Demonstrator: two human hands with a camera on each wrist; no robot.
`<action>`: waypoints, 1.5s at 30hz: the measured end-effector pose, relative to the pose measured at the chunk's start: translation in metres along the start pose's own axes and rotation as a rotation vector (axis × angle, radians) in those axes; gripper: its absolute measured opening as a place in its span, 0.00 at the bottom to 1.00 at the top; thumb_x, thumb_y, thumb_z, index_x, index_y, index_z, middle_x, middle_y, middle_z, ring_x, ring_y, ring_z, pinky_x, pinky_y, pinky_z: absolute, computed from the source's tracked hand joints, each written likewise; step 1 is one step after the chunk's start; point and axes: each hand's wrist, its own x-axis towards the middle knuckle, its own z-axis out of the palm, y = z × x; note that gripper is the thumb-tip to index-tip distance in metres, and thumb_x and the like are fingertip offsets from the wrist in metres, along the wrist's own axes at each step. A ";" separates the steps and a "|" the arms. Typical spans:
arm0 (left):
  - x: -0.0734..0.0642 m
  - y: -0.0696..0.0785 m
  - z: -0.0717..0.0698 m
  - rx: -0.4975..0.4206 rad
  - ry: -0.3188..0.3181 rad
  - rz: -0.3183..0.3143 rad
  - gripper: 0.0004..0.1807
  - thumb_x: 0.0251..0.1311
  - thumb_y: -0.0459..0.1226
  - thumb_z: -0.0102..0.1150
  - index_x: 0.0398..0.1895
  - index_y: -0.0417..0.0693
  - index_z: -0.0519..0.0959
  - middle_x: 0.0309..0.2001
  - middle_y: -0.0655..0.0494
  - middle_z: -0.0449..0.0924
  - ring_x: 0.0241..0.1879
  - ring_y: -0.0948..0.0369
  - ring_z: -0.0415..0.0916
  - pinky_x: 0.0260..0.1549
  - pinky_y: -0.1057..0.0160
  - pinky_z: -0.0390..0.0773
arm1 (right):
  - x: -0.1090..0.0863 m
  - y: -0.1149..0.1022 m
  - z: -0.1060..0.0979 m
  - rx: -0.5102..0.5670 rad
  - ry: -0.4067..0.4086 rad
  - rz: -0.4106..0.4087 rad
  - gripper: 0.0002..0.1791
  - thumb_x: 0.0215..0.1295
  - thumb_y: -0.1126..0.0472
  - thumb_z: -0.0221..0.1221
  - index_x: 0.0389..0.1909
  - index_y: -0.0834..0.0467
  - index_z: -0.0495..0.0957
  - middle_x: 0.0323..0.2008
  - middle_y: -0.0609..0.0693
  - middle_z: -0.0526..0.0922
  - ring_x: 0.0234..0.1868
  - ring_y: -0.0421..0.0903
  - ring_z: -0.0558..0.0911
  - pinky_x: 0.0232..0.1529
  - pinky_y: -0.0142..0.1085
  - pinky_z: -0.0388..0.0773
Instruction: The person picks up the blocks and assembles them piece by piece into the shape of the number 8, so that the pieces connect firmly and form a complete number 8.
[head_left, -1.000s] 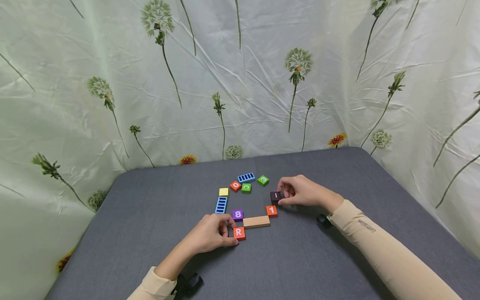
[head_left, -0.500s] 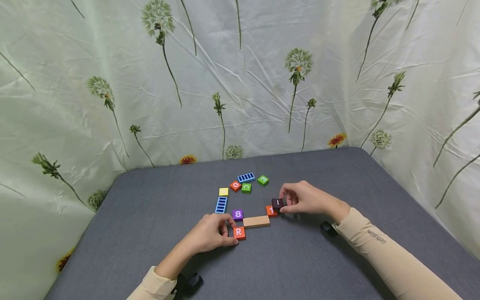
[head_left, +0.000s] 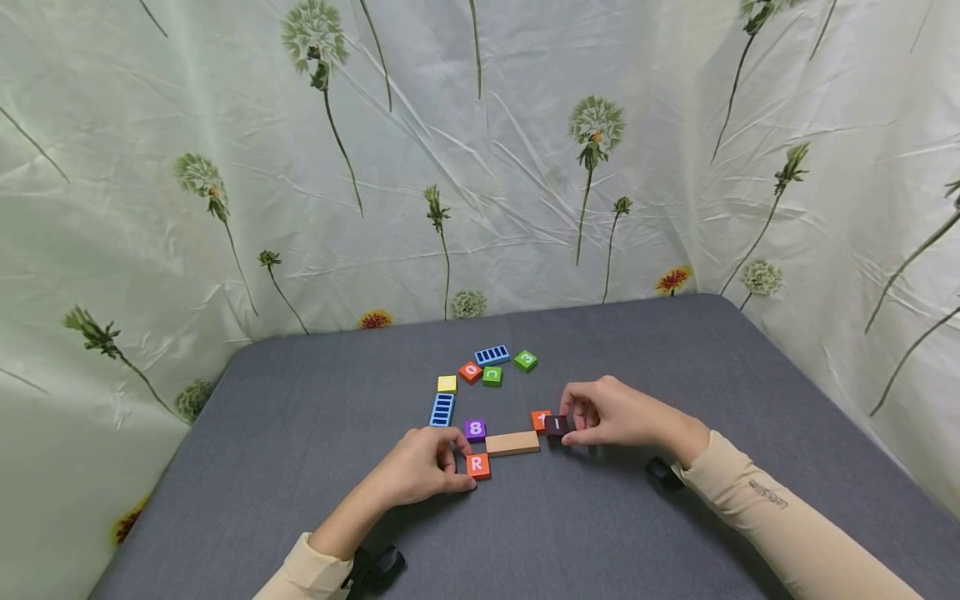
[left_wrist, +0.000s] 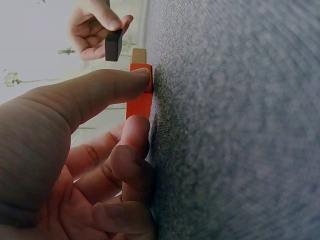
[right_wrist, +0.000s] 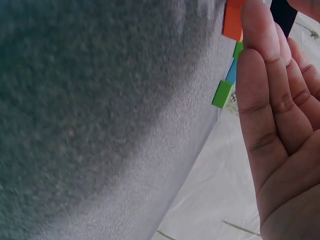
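Observation:
My left hand [head_left: 426, 468] pinches a red square block [head_left: 478, 467] marked R, which lies on the table at the left end of a plain wooden plank block [head_left: 513, 443]. Touching the plank's far left corner is a purple block [head_left: 475, 429] with an 8. An orange block [head_left: 539, 420] with a 1 sits at its far right corner. Between thumb and fingers, my right hand [head_left: 611, 414] holds a dark block [head_left: 556, 426] with a white stroke, partly overlapping the orange one in the head view. The left wrist view shows this dark block [left_wrist: 113, 46] raised off the table.
Farther back lie two blue barred blocks [head_left: 442, 410], a yellow block [head_left: 447, 384], a red block [head_left: 470, 372] with a 0, and two green blocks [head_left: 492, 377]. Behind the grey table [head_left: 315, 392] hangs a flowered curtain [head_left: 517, 208].
My right hand has brought the dark block toward me, from behind the orange block to its right side. The left hand and the red block have stayed still.

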 end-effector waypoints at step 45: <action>0.001 0.000 0.000 0.000 -0.009 -0.014 0.17 0.55 0.42 0.82 0.41 0.54 0.82 0.23 0.65 0.76 0.25 0.66 0.69 0.25 0.67 0.63 | -0.004 -0.006 0.026 0.031 -0.099 0.028 0.16 0.62 0.55 0.77 0.39 0.49 0.78 0.27 0.39 0.79 0.27 0.30 0.75 0.30 0.27 0.74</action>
